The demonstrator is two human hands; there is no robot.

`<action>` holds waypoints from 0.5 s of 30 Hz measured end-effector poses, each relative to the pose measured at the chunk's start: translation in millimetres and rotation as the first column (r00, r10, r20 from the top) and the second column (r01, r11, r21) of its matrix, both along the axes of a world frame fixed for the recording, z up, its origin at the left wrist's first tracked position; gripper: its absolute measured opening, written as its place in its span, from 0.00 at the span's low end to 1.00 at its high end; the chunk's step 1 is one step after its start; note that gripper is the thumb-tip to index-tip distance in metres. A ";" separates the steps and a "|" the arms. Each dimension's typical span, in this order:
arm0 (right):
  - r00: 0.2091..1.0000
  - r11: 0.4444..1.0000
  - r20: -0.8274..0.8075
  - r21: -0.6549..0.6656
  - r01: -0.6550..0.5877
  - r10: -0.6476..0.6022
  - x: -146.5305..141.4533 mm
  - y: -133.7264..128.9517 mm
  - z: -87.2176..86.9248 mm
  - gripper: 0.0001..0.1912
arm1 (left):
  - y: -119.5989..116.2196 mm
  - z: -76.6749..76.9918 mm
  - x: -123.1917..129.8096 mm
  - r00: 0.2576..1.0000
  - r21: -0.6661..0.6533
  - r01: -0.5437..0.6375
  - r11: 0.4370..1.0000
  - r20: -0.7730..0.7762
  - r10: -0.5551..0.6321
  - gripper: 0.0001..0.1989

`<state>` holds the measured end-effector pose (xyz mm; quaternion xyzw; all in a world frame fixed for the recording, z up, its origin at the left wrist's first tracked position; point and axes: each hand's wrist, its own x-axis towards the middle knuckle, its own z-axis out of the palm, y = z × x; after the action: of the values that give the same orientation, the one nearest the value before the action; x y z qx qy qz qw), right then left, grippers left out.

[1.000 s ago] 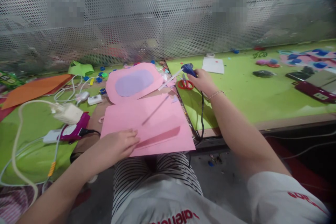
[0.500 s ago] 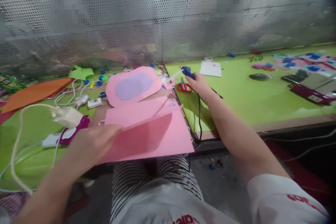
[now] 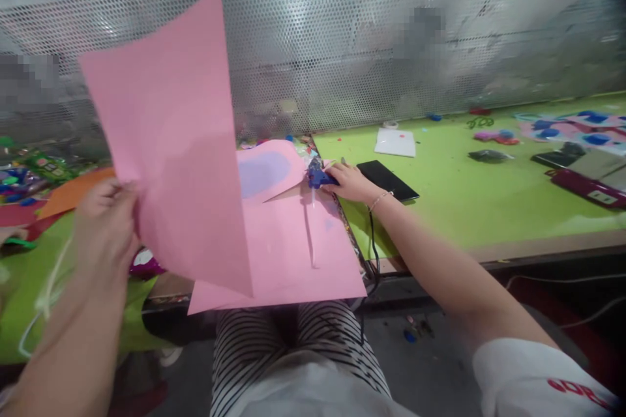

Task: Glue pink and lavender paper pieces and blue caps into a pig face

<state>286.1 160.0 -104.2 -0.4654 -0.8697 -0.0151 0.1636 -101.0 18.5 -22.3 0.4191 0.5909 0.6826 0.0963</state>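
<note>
My left hand (image 3: 110,215) pinches the side edge of a large pink sheet (image 3: 171,143) and holds it up, nearly upright, at the left. Under it, a second pink sheet (image 3: 293,254) lies flat at the table's near edge. My right hand (image 3: 349,181) has its fingers on a blue glue gun (image 3: 319,176) above the far part of that flat sheet. A long pale glue stick (image 3: 313,228) sticks out of the gun toward me. Behind lies a rounded pink cutout (image 3: 288,153) with a purple oval (image 3: 264,174), partly hidden by the raised sheet.
A black flat device (image 3: 388,180) lies beside my right wrist, with a white card (image 3: 395,142) behind it. A black cord (image 3: 374,241) hangs over the table edge. Orange paper (image 3: 73,192) is at the left. A perforated metal panel (image 3: 342,45) stands along the back.
My left hand has lifted one pink sheet up and leftward, baring another beneath. My right hand has brought the glue gun left and nearer, its stick now pointing toward me.
</note>
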 end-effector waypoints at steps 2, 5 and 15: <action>0.998 1.000 0.050 -0.005 0.031 -0.031 -1.7 -0.4 -4.3 0.22 | 9.4 1.9 26.6 0.988 -0.021 0.088 0.996 0.131 -0.084 0.08; 0.990 0.998 0.130 -0.029 0.063 -0.059 -1.2 0.7 -7.9 0.22 | 19.2 -10.6 32.9 0.956 -0.075 0.249 0.966 0.179 -0.232 0.05; 0.949 0.950 -0.051 -0.065 0.307 -0.310 6.4 18.7 -1.8 0.19 | 115.7 -62.8 45.9 0.960 -0.068 0.272 0.960 0.079 -0.267 0.05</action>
<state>292.5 178.7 -106.0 -0.6003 -0.7810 -0.0018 0.1723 -55.2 134.2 -85.2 0.4676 0.5509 0.6535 0.2253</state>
